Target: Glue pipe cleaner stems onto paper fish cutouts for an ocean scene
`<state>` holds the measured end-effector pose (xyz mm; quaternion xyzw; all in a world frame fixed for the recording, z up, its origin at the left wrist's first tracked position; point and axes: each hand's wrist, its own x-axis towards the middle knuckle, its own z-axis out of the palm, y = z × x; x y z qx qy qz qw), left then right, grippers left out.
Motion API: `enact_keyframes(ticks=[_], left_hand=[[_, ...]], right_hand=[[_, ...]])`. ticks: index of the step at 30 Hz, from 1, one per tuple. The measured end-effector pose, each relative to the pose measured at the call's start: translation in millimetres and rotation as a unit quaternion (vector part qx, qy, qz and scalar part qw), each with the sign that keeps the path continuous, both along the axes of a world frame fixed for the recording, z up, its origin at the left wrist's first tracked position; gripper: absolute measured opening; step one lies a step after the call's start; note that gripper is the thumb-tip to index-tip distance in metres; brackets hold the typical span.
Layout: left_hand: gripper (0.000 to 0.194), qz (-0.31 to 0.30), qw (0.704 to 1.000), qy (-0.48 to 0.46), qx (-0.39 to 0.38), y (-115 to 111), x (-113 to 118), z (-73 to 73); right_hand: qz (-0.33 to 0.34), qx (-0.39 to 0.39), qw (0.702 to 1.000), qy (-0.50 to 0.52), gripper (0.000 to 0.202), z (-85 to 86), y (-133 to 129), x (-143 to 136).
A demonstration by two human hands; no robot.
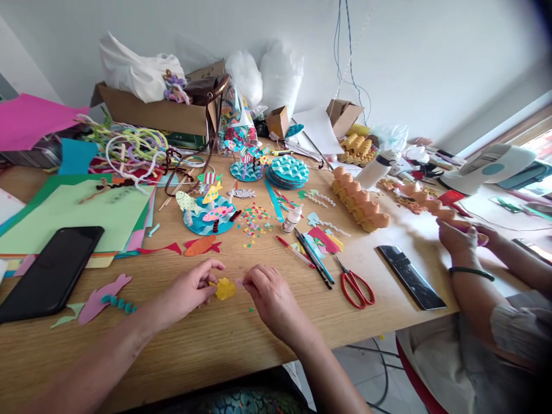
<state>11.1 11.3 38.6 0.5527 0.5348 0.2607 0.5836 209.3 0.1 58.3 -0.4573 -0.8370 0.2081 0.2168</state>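
Note:
My left hand [192,287] rests at the table's front, its thumb and fingers closed on the left end of a small yellow paper fish [225,288]. Just right of the fish, my right hand [268,294] is pinched, with a tiny pale pink piece [240,283] at its fingertips. An orange paper fish [202,246] lies behind my left hand. Farther back are loose coloured paper dots [255,221] and a small white glue bottle [292,219]. A pink paper fish [101,299] with a blue curl lies to the left.
Red scissors [356,286], pens [314,261] and a phone [411,277] lie to the right. A black phone [54,270] lies at left. Decorated blue discs [211,215] stand behind. At far right, another person's hands [459,238] hold an egg-carton strip.

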Motion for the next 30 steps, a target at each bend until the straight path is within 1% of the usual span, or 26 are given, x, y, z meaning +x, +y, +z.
enact_keyframes(ticks=[2, 3, 5, 8, 11, 14, 16, 18, 19, 21, 23, 26, 30], left_hand=[[0.031, -0.041, 0.995, 0.067, 0.06, 4.1, -2.0, -6.5], [0.03, -0.058, 0.988, 0.105, 0.1, 5.9, -2.3, -9.1], [0.03, -0.09, 0.965, 0.168, 0.179, 8.4, -1.8, -12.8], [0.039, -0.131, 0.928, 0.222, 0.27, 10.4, 0.0, -13.8], [0.044, -0.134, 0.892, 0.262, 0.344, 10.3, -0.8, -9.9], [0.035, -0.107, 0.859, 0.296, 0.403, 3.7, -3.6, -3.3], [0.027, -0.103, 0.842, 0.315, 0.426, -6.8, -4.2, -0.1], [0.024, -0.115, 0.827, 0.332, 0.439, -21.1, -2.7, -0.4], [0.024, -0.12, 0.82, 0.342, 0.443, -28.6, -1.4, -2.1], [0.027, -0.113, 0.802, 0.372, 0.453, -41.3, 1.3, -7.4], [0.03, -0.109, 0.788, 0.399, 0.457, -48.6, 3.1, -13.2], [0.034, -0.122, 0.779, 0.42, 0.45, -49.5, 3.4, -17.7], [0.038, -0.137, 0.78, 0.427, 0.438, -42.6, 3.3, -16.3]], right_hand=[[0.017, 0.004, 0.999, -0.028, 0.012, 1.5, 2.5, 6.0], [0.027, 0.005, 0.999, -0.045, 0.013, 1.6, 4.1, 8.4], [0.049, 0.008, 0.996, -0.076, 0.013, 1.0, 7.6, 11.8], [0.08, 0.009, 0.99, -0.113, 0.013, -1.2, 13.7, 13.4], [0.101, 0.017, 0.985, -0.136, 0.011, -3.1, 20.9, 11.7], [0.127, 0.025, 0.98, -0.149, 0.009, -3.4, 28.3, 8.1], [0.149, 0.026, 0.976, -0.156, 0.008, -2.7, 32.9, 4.8], [0.171, 0.026, 0.971, -0.163, 0.008, -1.8, 37.1, 1.3], [0.182, 0.026, 0.969, -0.166, 0.009, -1.4, 39.0, -0.4], [0.201, 0.03, 0.964, -0.17, 0.009, -0.9, 42.6, -3.3], [0.22, 0.033, 0.959, -0.174, 0.01, -0.3, 45.8, -5.6], [0.242, 0.033, 0.951, -0.189, 0.011, 0.6, 50.4, -8.4], [0.271, 0.058, 0.938, -0.21, 0.01, 1.9, 56.0, -11.9]])
